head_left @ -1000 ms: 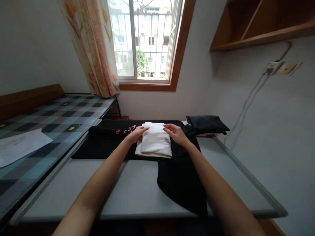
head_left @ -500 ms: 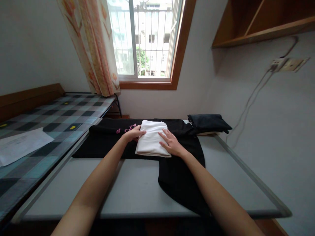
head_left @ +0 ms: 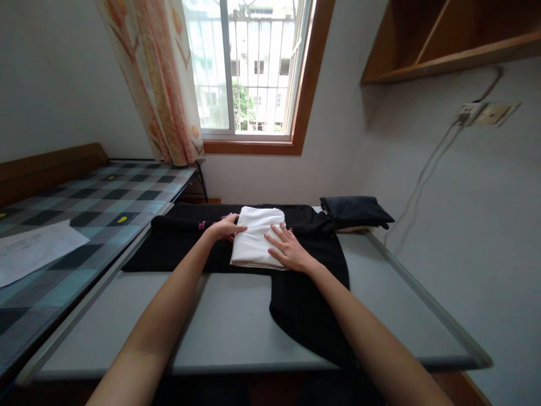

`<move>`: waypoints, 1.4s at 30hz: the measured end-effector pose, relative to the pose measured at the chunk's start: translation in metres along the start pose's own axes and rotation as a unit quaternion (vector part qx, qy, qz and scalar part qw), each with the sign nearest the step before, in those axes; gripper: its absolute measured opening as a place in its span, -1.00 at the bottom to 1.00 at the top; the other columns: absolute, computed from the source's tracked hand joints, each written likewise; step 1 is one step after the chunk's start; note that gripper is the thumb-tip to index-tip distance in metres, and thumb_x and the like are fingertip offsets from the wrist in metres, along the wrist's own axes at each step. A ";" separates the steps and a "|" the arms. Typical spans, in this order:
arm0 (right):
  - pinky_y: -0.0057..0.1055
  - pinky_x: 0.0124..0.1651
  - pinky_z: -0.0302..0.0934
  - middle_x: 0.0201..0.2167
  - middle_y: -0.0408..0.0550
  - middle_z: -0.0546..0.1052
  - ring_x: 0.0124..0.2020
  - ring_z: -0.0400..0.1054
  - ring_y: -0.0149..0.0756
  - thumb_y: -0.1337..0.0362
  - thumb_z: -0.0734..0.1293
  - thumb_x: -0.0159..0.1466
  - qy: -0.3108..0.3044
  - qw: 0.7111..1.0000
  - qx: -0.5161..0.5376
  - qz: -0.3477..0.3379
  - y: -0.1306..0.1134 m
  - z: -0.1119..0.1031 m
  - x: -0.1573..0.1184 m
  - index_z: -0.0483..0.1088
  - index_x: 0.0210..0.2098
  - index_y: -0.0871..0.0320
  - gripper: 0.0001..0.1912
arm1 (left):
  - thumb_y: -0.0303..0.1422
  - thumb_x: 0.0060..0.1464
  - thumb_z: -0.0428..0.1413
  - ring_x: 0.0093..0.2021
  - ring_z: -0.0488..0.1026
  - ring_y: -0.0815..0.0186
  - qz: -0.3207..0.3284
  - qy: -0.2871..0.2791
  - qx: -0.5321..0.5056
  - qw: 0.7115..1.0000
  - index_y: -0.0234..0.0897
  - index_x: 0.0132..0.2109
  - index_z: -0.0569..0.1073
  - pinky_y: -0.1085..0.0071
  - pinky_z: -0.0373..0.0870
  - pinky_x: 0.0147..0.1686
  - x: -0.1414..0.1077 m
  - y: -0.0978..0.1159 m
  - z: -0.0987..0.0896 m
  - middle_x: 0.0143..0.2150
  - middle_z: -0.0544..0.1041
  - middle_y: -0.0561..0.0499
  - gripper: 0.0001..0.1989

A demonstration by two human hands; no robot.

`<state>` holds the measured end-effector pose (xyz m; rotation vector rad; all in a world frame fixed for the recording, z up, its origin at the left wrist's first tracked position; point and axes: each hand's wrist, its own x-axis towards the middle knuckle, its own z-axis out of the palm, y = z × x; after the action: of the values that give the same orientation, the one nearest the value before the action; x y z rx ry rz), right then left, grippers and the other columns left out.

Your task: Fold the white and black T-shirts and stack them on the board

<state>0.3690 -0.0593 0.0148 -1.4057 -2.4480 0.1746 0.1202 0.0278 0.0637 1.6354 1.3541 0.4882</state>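
stretching across the foreground, the pale table (head_left: 228,321) carries all the clothing; the checked mattress (head_left: 135,194) lies to its left, with paper (head_left: 38,251) on it. beyond them, a flowered curtain (head_left: 156,79) hangs at the left of the barred window (head_left: 257,67), and a wooden shelf (head_left: 456,53) juts from the wall at upper right. the black garment (head_left: 310,310) is spread over the table, part of it reaching toward the near edge. at the far right of the table sits a dark folded bundle (head_left: 355,211).

the folded white cloth (head_left: 256,225) lies on top of the black garment, between the 2 hands. the right hand (head_left: 289,248) is flat on its right side, fingers spread wide. the left hand (head_left: 225,226) is at its left edge, thumb on top; whether the fingers pinch it, i cannot tell. smallest is the pink print (head_left: 202,225) on the black garment, just left of the left hand.
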 end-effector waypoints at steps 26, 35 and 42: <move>-0.10 0.09 0.25 -0.10 0.13 0.31 -0.09 0.35 -0.15 -0.06 0.15 0.31 0.289 0.916 0.248 0.126 0.032 0.019 0.008 0.41 0.02 0.22 -0.46 | -0.27 -0.03 0.21 -0.25 0.48 0.31 0.046 -0.034 -0.064 0.996 -0.21 0.31 0.23 0.49 0.38 -0.41 -0.002 0.004 -0.002 0.06 0.46 -0.18 -0.26; -0.12 -0.02 0.34 -0.04 0.09 0.21 -0.21 0.37 -0.26 -0.04 0.21 0.28 0.316 0.895 0.277 0.152 0.035 0.017 0.008 0.29 0.13 0.15 -0.45 | -0.44 -0.21 0.13 0.06 0.42 0.09 0.132 0.041 -0.041 0.989 -0.42 0.08 0.50 0.30 0.29 0.06 -0.004 0.025 0.005 0.12 0.48 -0.18 -0.41; -0.18 -0.14 0.36 -0.07 0.09 0.28 -0.28 0.39 -0.27 -0.13 0.22 0.24 0.337 0.872 0.313 0.167 0.043 0.008 0.008 0.30 0.13 0.14 -0.38 | -0.42 -0.20 0.20 -0.28 0.49 0.30 0.142 -0.002 -0.173 0.975 -0.32 0.12 0.48 0.45 0.38 -0.29 -0.039 0.060 -0.007 -0.08 0.58 -0.11 -0.38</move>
<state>0.3981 -0.0297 -0.0021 -1.2755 -1.3920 0.4262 0.1352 -0.0030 0.1268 1.5388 0.9692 0.8396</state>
